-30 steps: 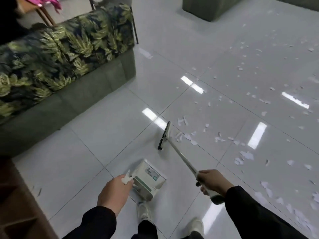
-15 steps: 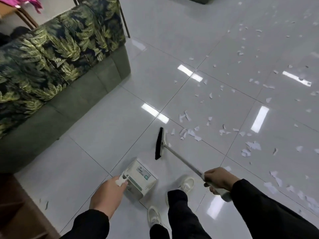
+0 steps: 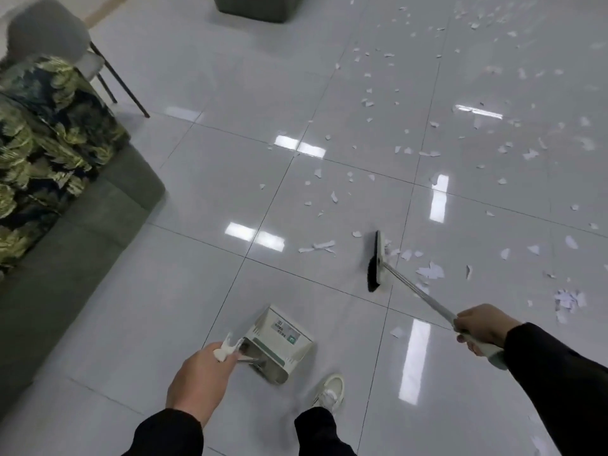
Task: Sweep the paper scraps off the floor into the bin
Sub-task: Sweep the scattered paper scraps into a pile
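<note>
White paper scraps (image 3: 431, 270) lie scattered over the glossy tiled floor, mostly to the right and far ahead. My right hand (image 3: 483, 327) grips the pale handle of a broom (image 3: 378, 261), whose black bristles rest on the floor among scraps. My left hand (image 3: 200, 380) holds the handle of a white and green dustpan (image 3: 283, 337), which hangs low over the floor in front of my feet. No bin is in view.
A green sofa (image 3: 65, 245) with a leaf-patterned cover fills the left side. A chair with thin dark legs (image 3: 121, 80) stands behind it. A dark green block (image 3: 256, 8) sits at the top edge. My white shoe (image 3: 330, 391) is near the dustpan.
I have stepped forward and turned right. The broom head moved right into a denser patch of scraps, and the dustpan came along in my left hand.
</note>
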The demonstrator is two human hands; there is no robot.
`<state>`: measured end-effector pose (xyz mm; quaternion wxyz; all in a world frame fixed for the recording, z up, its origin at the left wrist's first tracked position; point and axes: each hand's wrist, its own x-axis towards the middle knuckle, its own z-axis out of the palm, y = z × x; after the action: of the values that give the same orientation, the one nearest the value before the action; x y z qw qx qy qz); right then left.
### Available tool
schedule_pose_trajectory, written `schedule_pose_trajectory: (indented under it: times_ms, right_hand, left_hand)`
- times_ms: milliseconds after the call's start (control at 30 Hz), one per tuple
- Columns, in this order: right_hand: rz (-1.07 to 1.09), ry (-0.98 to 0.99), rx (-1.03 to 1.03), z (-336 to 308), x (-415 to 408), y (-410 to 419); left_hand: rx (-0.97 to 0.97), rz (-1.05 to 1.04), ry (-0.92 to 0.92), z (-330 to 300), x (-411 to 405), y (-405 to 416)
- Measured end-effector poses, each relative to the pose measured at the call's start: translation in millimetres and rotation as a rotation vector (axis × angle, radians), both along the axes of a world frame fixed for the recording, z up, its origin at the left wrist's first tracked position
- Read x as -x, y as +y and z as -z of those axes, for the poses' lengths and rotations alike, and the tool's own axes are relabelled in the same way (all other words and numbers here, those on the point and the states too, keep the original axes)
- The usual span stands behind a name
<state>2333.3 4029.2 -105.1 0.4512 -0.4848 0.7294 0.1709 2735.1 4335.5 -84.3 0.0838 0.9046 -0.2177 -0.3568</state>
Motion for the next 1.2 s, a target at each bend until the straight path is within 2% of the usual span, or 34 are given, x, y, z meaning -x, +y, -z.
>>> schedule_pose_trajectory:
  times_ms: [167, 333, 600, 800, 900, 1033, 1200]
  right_hand:
    - [0.080, -0.043, 0.048, -22.0, 8.4, -31.0]
    - [0.132, -0.192, 0.059, -42.0, -19.7, -35.4]
    - [0.196, -0.408, -0.078, -40.8, -183.8, -18.9]
    - [0.215, -0.421, -0.176, -12.6, -297.2, -8.7]
    - [0.265, -0.379, -0.200, -1.5, -310.7, -11.0]
    - [0.366, -0.302, -0.198, -5.3, -276.4, -23.3]
    - [0.522, -0.176, -0.132, -7.7, -172.4, -67.6]
  left_hand:
    - [0.074, 0.043, -0.010, 1.6, -6.4, -61.6]
    - [0.110, 0.085, -0.019, 4.9, -24.2, -103.0]
    - [0.095, 0.186, -0.035, -15.3, -100.7, -132.9]
    - [0.044, 0.249, -0.031, -18.4, -179.9, -139.1]
    - [-0.005, 0.335, -0.050, -15.9, -203.9, -156.5]
    - [-0.052, 0.426, -0.064, -17.7, -212.6, -182.7]
    - [-0.064, 0.566, -0.052, -4.7, -182.8, -262.2]
